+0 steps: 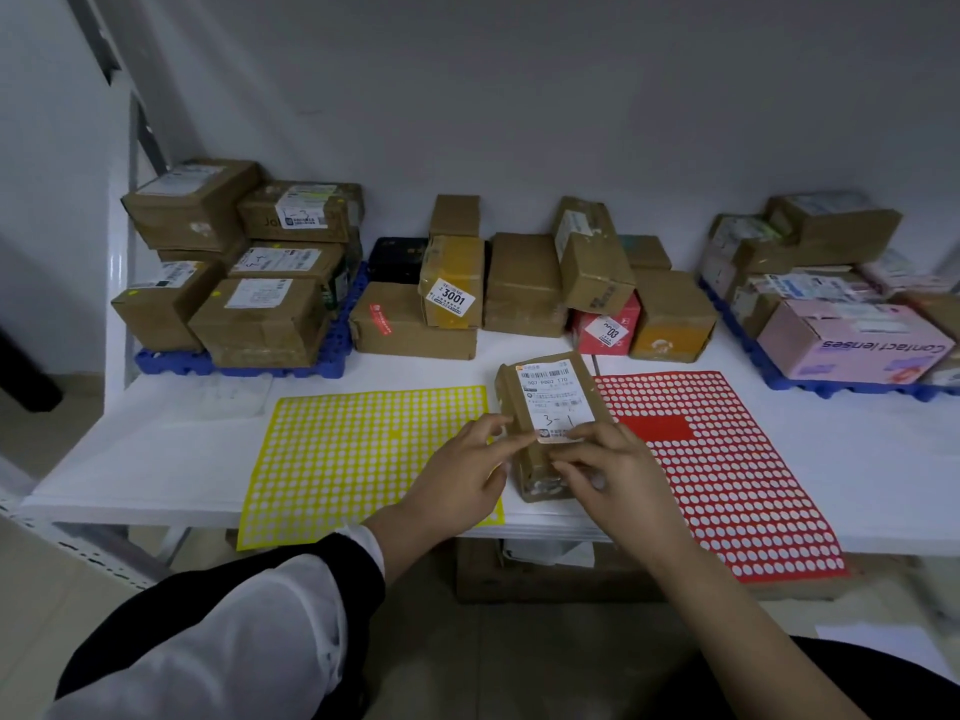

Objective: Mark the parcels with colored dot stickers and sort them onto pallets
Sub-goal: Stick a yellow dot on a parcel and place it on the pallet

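a person stands at a white table (156, 459), seen from above their own arms. a small brown parcel (550, 402) with "3-1" handwritten on its label sits on the table near the front edge, between a yellow sticker sheet (353, 449) and a red sticker sheet (727, 459). the left hand (462, 470) pinches the parcel's left edge with thumb and forefinger. the right hand (613, 470) curls round its near right corner, fingertips on the bottom of the label. whether a dot is under those fingers cannot be told.

the work looks well under way. a blue pallet on the left (171, 362) and a blue pallet on the right (841, 389) each carry a stack of parcels, and one or two on the left seem to show a small yellow dot. a middle group of boxes (524, 288) stands on the bare table at the back, on neither pallet, so these probably wait their turn. this parcel has yet to reach a pallet.
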